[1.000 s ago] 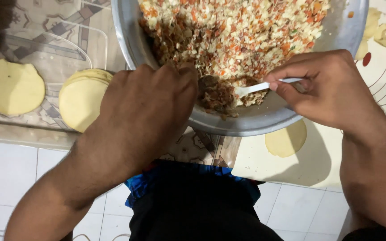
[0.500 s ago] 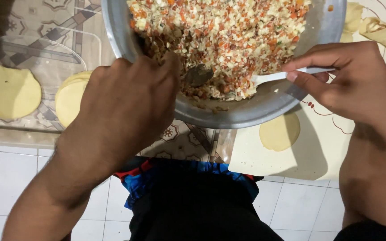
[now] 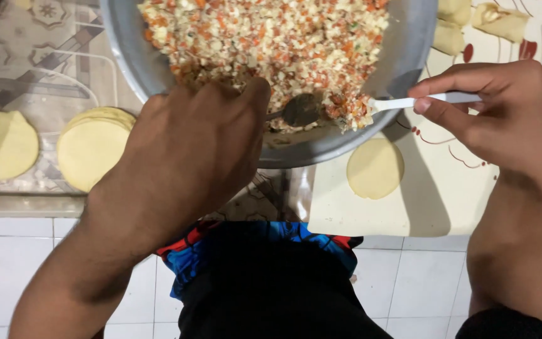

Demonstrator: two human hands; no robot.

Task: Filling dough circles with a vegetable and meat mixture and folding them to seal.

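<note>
the tabletop point(image 3: 45, 75) carries a patterned cloth on its left part and ends in a near edge that runs above white floor tiles point(image 3: 20, 263). a wide metal bowl point(image 3: 409, 56) sits at the middle of the far side, its near rim hanging close to that edge, and it is heaped with a chopped filling point(image 3: 271, 37) of pale, orange and green bits. the left hand point(image 3: 189, 157) lies over the bowl's near rim, closed around a metal spoon point(image 3: 301, 110) whose bowl pokes out past the thumb into the filling. the right hand point(image 3: 490, 113) comes in from the right edge, fingers pinched on the handle of a white plastic spoon point(image 3: 403, 100) – its loaded tip meets the metal spoon just inside the near rim, the two touching or nearly so. under the right side of the bowl a pale board point(image 3: 421, 207) reaches the near edge and holds one round dough wrapper point(image 3: 375, 168), directly below the plastic spoon and free on all sides. at the far right corner lie folded filled pieces point(image 3: 500, 22). left of the left hand sits a stack of wrappers point(image 3: 92, 154), and a single wrapper point(image 3: 1, 144) lies at the left edge – bare cloth between them.
</note>
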